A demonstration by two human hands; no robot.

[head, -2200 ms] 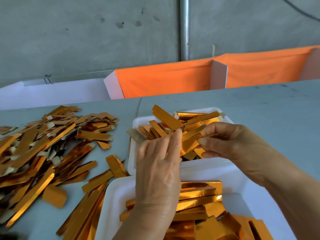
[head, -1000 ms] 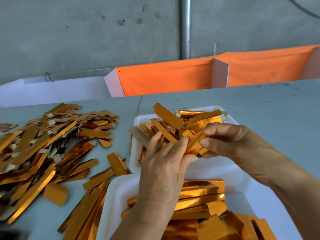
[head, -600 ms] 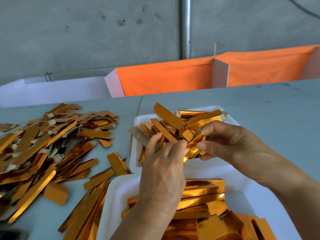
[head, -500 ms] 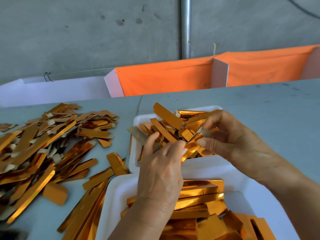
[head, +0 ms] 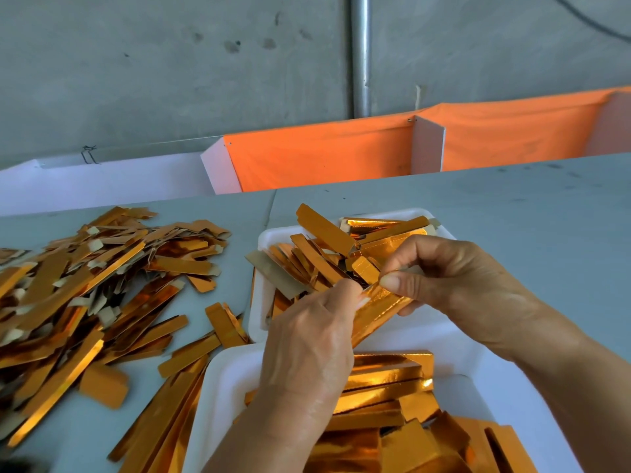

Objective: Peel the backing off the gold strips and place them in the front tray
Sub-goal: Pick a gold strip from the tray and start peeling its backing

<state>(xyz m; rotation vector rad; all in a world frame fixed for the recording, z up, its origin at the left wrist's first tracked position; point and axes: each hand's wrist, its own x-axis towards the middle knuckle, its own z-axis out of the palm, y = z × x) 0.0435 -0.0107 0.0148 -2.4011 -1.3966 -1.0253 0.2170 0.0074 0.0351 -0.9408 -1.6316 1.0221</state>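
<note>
Both hands hold one shiny gold strip [head: 379,310] over the gap between two white trays. My left hand [head: 310,339] grips the strip's lower part, its fingers curled round it. My right hand [head: 444,278] pinches the strip's upper end between thumb and forefinger. The far white tray [head: 440,223] holds several gold strips lying crosswise. The near white tray [head: 222,387] holds gold pieces stacked flat, partly hidden by my left wrist.
A big loose heap of gold strips [head: 85,291] with pale backing tabs covers the grey table [head: 529,216] at the left. More strips lie between the heap and the trays. Orange cloth bins [head: 324,158] and a white bin [head: 102,182] stand behind the table.
My hands have worked the strip between them: the right hand rose to the strip's upper end and now pinches it lower, while the left hand keeps its grip below.
</note>
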